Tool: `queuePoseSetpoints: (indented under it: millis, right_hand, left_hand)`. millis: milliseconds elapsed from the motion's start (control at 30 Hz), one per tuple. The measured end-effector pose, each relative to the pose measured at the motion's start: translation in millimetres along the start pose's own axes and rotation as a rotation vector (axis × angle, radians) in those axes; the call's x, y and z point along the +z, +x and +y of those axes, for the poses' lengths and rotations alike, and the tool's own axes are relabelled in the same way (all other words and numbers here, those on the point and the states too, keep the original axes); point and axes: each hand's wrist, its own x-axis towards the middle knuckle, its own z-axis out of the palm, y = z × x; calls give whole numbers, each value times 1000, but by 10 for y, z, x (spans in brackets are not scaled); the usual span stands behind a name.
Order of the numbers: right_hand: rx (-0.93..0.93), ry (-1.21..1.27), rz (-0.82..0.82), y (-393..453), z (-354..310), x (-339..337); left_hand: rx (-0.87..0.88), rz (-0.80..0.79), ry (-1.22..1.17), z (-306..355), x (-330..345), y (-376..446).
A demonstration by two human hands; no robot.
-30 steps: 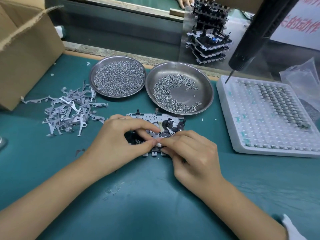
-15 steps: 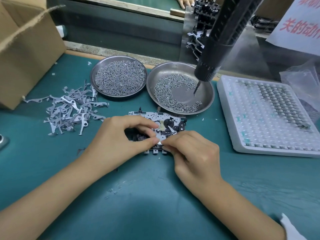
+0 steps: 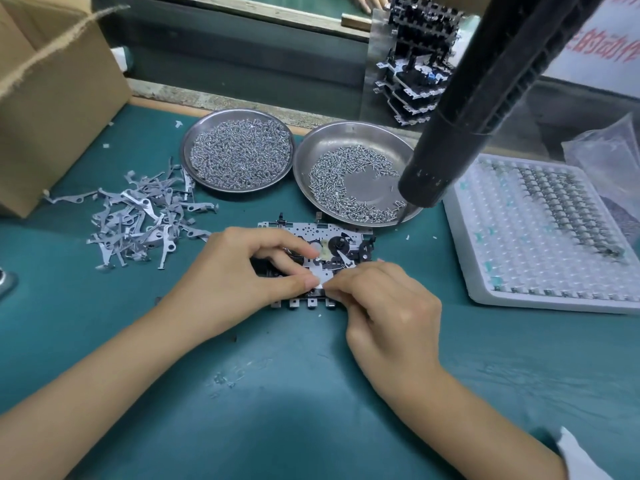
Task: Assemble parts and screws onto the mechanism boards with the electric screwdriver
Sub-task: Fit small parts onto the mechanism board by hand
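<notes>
The mechanism board lies flat on the green mat, partly hidden under both hands. My left hand curls over its left half, index finger on top and thumb at its near edge. My right hand pinches a small silver metal part against the board's near edge, fingertips meeting my left thumb. The black electric screwdriver hangs free above, held by neither hand, its bit over the right rim of the right screw dish.
A left dish is full of screws. Several grey metal levers lie piled at left, beside a cardboard box. A white parts tray sits at right, a plastic bag behind it. Stacked boards stand at the back.
The hanging screwdriver swung left over the right dish and now sits lower and nearer, at the dish's right rim. Both hands stay on the board, barely moved.
</notes>
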Motion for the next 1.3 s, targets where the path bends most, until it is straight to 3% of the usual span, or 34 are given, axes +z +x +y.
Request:
queuePoseSetpoints:
  millis: [500, 867, 1300]
  right_hand:
    - [86, 11, -115, -7, -12, -13]
    - [63, -85, -44, -13, -64, 69]
    - [115, 177, -102, 20, 105, 15]
  left_hand:
    - [-17, 1, -21, -22, -3, 9]
    - [-20, 12, -11, -5, 24, -3]
    - [5, 1, -49, 8, 0, -11]
